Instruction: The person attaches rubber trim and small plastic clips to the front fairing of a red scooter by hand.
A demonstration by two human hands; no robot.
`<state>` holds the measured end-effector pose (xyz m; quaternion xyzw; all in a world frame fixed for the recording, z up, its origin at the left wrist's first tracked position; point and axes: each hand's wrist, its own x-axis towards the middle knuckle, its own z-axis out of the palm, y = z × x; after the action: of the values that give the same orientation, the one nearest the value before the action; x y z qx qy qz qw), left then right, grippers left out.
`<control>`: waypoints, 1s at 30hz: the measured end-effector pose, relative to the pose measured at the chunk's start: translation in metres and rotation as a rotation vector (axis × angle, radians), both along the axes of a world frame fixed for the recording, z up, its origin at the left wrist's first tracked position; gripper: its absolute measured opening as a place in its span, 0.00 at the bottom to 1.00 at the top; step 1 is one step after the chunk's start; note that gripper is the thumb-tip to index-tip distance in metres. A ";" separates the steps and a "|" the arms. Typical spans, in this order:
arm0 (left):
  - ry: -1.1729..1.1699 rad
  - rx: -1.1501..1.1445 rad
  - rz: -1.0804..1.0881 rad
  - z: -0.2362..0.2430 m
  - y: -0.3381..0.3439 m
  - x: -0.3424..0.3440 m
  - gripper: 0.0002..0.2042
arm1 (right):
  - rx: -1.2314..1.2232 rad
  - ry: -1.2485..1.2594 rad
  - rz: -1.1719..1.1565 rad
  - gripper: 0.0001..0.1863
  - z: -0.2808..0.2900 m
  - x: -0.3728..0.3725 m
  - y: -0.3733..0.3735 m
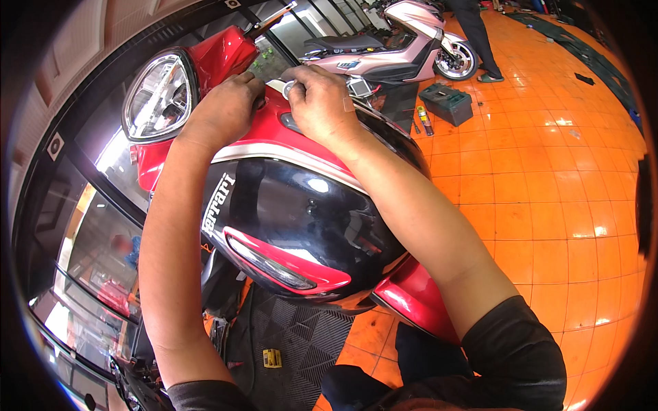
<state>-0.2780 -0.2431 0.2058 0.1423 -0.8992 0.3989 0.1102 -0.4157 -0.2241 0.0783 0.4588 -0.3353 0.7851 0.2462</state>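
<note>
A red and black scooter (301,198) fills the middle of the head view, with white trim, lettering and a lamp strip (267,260) on its front. Its headlight (156,96) is at upper left. My left hand (226,109) is curled at the top of the red panel (271,123), its fingertips and anything in them hidden. Just right of it, my right hand (322,103) grips a small silver round piece (290,88) at the panel's upper edge, above a narrow side lamp (291,125).
A pink scooter (370,61) and a standing person's legs (480,41) are behind. A dark toolbox (445,106) and a spray can (425,120) sit on orange tiles, right. A black mat (301,322) with a yellow box (271,357) lies below; a glass wall (96,267) runs along the left.
</note>
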 end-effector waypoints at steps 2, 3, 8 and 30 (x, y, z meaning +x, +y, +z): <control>0.012 0.003 -0.017 0.000 -0.002 0.001 0.07 | -0.009 -0.012 0.008 0.10 0.000 -0.001 -0.001; 0.009 -0.007 -0.038 0.000 -0.004 0.001 0.07 | -0.017 -0.010 0.002 0.10 0.000 -0.002 -0.001; 0.022 0.001 -0.054 0.000 -0.008 0.002 0.08 | 0.005 -0.004 0.017 0.10 -0.001 -0.004 0.001; 0.589 0.903 -0.089 -0.009 -0.051 0.015 0.08 | 0.129 0.161 -0.077 0.11 0.024 0.002 -0.025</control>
<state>-0.2634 -0.2936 0.1964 0.2430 -0.9174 -0.0891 0.3024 -0.4140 -0.2488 0.1021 0.5219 -0.3816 0.7127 0.2723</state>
